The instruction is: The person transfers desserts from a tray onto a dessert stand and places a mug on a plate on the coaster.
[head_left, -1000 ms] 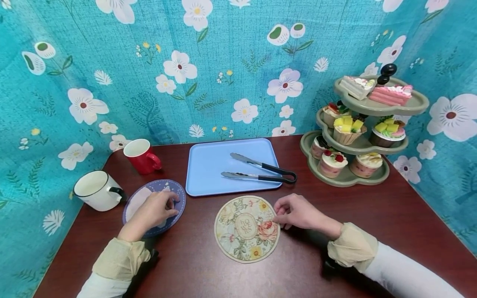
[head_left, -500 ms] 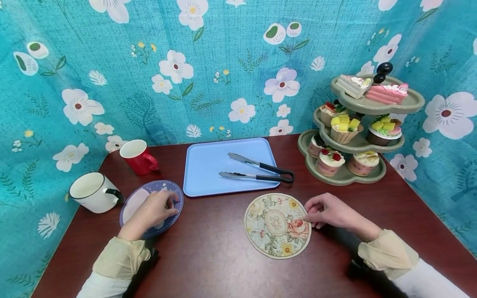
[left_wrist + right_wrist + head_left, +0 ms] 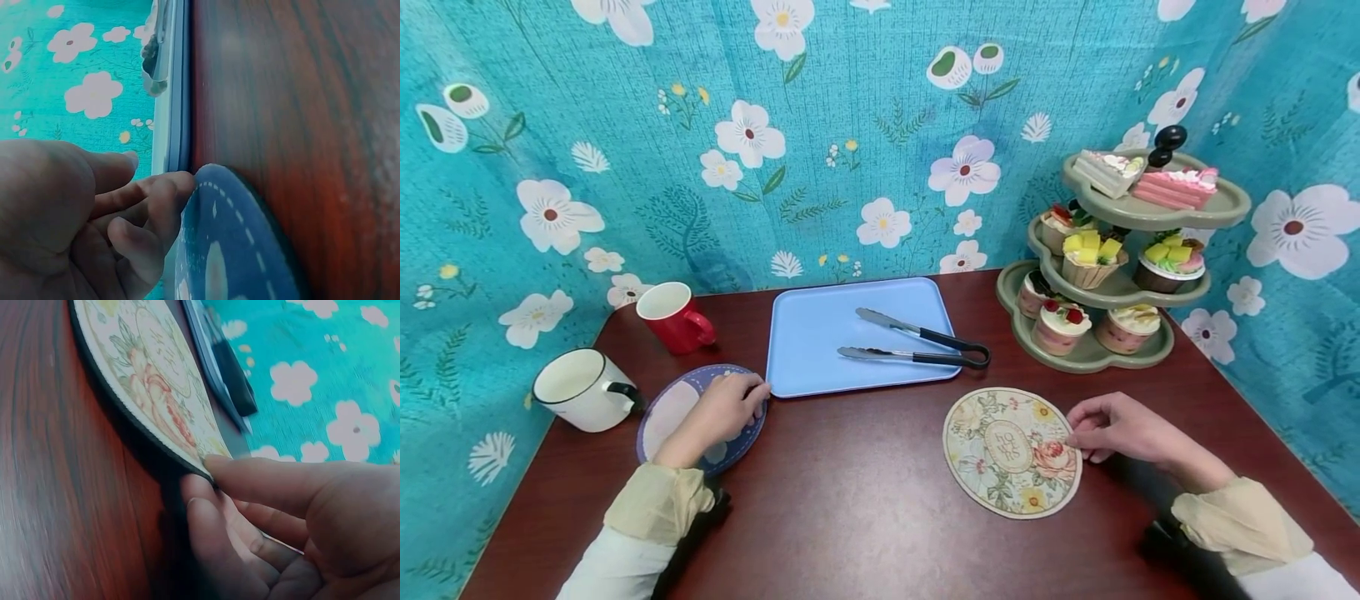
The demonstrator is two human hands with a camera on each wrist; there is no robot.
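My right hand point(image 3: 1126, 429) pinches the right edge of a round floral placemat point(image 3: 1009, 450) between thumb and fingers. In the right wrist view the placemat point(image 3: 156, 381) is tilted, its dark underside edge showing. My left hand point(image 3: 722, 410) is over a round blue-purple placemat point(image 3: 664, 417), near the blue tray's front left corner. In the left wrist view its fingers are loosely bent, with one fingertip at the rim of the blue placemat point(image 3: 234, 244). The thumb stays apart from them, and no grip shows.
A blue tray point(image 3: 805, 333) bears open black-handled tongs point(image 3: 936, 359), whose handle end overhangs its right edge. At the left stand a red mug point(image 3: 676, 325) and a white mug point(image 3: 587, 398). A three-tier stand point(image 3: 1078, 358) with cakes and cupcakes stands at the back right.
My right hand has drawn the floral placemat to the right, away from the middle. The left hand has moved slightly up and right over the blue placemat, its fingers straightening a little.
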